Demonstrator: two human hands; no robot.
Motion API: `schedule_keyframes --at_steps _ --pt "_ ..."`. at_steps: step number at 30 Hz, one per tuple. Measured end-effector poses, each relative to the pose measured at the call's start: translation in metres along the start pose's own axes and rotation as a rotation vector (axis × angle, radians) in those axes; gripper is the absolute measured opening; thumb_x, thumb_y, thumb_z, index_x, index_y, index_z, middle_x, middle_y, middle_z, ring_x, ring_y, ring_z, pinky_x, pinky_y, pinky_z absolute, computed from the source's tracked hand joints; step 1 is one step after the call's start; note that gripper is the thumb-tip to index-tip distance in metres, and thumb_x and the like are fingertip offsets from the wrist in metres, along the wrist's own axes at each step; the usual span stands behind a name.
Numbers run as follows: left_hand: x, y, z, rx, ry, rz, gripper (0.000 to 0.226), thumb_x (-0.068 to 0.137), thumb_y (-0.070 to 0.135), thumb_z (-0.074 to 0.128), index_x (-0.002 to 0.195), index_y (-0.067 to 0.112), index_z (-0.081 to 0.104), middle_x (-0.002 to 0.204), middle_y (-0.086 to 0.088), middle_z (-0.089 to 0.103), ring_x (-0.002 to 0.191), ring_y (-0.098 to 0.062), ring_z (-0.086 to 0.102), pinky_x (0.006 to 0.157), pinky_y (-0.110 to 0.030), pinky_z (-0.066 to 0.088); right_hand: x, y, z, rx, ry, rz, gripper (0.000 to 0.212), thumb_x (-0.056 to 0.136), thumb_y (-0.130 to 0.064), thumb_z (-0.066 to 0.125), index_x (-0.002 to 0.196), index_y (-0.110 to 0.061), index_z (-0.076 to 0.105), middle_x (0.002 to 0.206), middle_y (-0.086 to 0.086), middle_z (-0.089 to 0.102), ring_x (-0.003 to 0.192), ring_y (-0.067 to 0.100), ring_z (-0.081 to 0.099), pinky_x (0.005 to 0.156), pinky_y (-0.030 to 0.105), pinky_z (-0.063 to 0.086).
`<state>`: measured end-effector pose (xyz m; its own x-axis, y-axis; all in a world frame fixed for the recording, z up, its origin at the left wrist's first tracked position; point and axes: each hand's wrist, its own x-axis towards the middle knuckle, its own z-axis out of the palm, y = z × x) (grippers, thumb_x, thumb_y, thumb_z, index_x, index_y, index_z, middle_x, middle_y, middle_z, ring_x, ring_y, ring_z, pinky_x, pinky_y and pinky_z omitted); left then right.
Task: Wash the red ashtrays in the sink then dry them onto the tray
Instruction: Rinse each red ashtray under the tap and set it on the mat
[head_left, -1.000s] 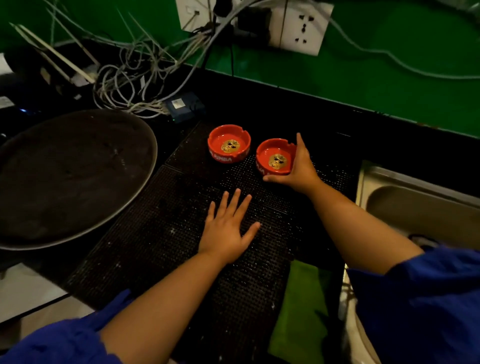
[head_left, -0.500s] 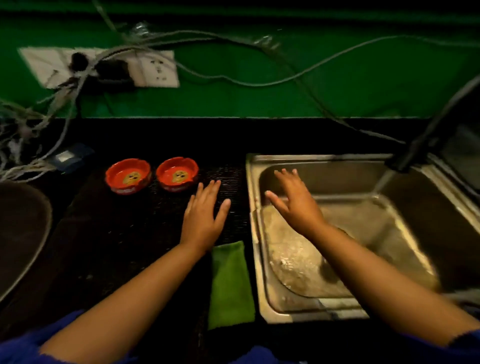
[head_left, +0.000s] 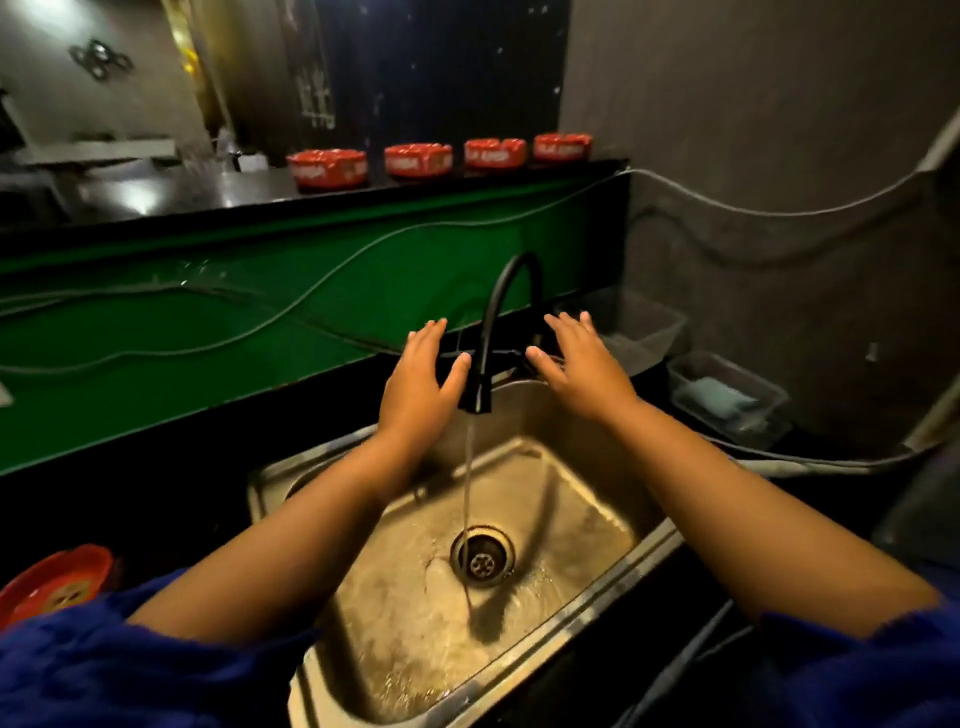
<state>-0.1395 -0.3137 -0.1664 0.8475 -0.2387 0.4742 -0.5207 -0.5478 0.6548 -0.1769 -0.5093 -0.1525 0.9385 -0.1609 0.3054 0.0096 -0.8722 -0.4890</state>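
Left hand (head_left: 415, 384) and right hand (head_left: 582, 374) flanked the tap (head_left: 477, 389), fingers straight, empty. The eight-o'clock ashtray (head_left: 62, 577) needed fetching next.

Holds a steel sink (head_left: 260, 483) sunk into the black desk (head_left: 156, 499), a black faucet (head_left: 514, 291) rising behind. Carries one red ashtray (head_left: 57, 582) at near left, a farther clear tub (head_left: 639, 317) and a nearer clear tub (head_left: 774, 400) with a blue sponge (head_left: 719, 400) at right. Bears a row of four red ashtrays (head_left: 418, 160) on the dark ledge (head_left: 156, 192) above.

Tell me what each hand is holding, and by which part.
Nothing is held. The left hand and right hand are open, fingers straight, on either side of the black faucet above the sink.
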Motion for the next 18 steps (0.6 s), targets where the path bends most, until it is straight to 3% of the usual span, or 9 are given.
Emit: schedule_keyframes --at_steps 7,18 --pt "0.084 0.047 0.012 -0.062 0.098 -0.001 0.057 0.092 0.025 0.055 0.143 0.009 0.034 0.148 -0.011 0.035 0.139 -0.024 0.029 0.112 -0.036 0.026 0.068 0.020 -0.069 -0.067 0.011 0.093 0.065 0.097 -0.047 0.040 0.149 -0.013 0.021 0.157 0.007 0.016 0.146 0.025 0.001 0.116 0.045 0.015" --pt "0.227 0.004 -0.052 0.141 0.342 -0.230 0.091 0.084 0.037 0.065 0.149 0.008 0.009 0.156 -0.013 0.007 0.145 -0.030 0.002 0.117 -0.039 0.011 0.187 -0.018 -0.058 -0.097 -0.015 0.117 0.069 0.096 -0.049 0.039 0.150 -0.013 0.016 0.158 0.009 0.011 0.146 0.028 -0.002 0.115 0.047 0.010"
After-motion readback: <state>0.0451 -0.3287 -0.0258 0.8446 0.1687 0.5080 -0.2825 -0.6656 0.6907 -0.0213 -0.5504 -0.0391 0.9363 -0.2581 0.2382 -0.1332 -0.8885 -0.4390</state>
